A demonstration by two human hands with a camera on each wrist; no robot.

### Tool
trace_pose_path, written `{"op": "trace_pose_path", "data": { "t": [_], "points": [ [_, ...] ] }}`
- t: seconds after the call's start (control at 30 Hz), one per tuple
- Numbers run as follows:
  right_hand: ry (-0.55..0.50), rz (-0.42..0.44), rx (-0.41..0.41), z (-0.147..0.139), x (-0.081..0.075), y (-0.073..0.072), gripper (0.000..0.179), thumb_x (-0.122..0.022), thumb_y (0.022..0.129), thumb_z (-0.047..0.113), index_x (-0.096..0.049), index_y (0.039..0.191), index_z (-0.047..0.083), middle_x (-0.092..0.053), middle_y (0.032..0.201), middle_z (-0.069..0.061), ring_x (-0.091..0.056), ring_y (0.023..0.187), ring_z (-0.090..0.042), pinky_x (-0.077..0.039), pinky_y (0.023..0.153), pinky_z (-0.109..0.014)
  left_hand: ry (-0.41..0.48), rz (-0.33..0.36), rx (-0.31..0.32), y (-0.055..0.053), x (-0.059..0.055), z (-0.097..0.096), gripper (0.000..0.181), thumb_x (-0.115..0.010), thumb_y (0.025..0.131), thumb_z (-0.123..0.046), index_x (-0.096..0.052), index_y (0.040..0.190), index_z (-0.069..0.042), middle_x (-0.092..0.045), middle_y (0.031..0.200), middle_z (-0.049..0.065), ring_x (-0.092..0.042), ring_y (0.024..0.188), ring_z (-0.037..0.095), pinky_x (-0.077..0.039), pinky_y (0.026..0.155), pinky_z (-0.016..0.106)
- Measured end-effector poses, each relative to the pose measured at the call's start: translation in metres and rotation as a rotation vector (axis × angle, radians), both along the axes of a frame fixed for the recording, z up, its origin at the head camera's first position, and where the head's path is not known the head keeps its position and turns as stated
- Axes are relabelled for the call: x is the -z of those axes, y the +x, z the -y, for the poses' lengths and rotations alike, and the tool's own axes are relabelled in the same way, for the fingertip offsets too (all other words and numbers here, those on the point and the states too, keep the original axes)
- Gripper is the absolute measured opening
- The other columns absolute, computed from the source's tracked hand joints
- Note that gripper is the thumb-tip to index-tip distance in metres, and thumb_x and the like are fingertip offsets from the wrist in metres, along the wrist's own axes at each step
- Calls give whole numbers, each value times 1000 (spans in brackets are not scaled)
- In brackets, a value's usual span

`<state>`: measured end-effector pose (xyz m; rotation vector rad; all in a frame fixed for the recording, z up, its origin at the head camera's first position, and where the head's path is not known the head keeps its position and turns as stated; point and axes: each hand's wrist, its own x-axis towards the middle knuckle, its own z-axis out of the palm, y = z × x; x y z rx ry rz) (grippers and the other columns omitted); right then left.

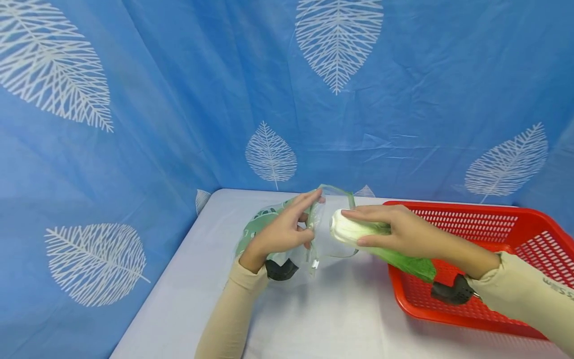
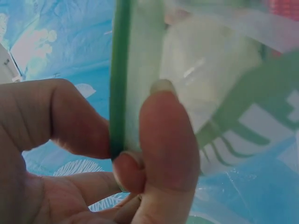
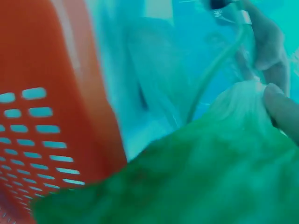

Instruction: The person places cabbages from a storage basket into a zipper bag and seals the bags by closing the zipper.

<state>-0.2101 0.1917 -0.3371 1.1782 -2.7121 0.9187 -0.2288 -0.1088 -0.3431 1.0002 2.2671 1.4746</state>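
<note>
My left hand [image 1: 287, 227] pinches the edge of a clear plastic zip bag [image 1: 260, 224] with green print. In the left wrist view, the bag's green rim [image 2: 119, 74] lies between the fingers, and a pale shape shows blurred through the plastic. My right hand [image 1: 394, 229] grips a bok choy [image 1: 352, 229] from above. Its white base points left at the bag's open mouth, and its green leaves [image 3: 187, 172] trail right over the basket's near left rim. Whether the base is just inside the mouth or before it, I cannot tell.
A red plastic basket [image 1: 399, 294] with slotted walls stands on the right, under my right forearm. The white tabletop [image 1: 323, 319] spreads below both hands. A blue cloth [image 1: 202, 99] with white leaf patterns hangs behind and at the left.
</note>
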Motion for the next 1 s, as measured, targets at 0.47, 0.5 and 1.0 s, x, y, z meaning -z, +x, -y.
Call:
{"op": "trace_pose_path", "data": {
  "t": [0.47,0.5,1.0],
  "points": [
    [117,-49,93,-14,18,9,85,-76,84,58,-45,157,26,-52,151,-3,-52,131,-31,-48,98,-59,-32,-9,30,-2,5,-7,90,-50,86,4,-15,166,-19,-29,160,6,-60,90,23,-62,63,40],
    [120,-35,101,-18,18,11,87,-77,84,59,-43,158,29,-51,152,-3,-51,132,-31,-47,98,-60,-32,-10,29,-2,5,-7,90,-50,87,4,-15,166,-19,-29,160,5,-60,91,24,-62,63,40],
    [64,-108,109,-53,37,13,81,-83,83,43,-46,155,36,-58,141,10,-58,122,-12,-56,91,-42,-32,14,27,-1,5,-10,91,-50,86,6,-15,166,-19,-29,160,3,-59,87,24,-61,63,41]
  ]
}}
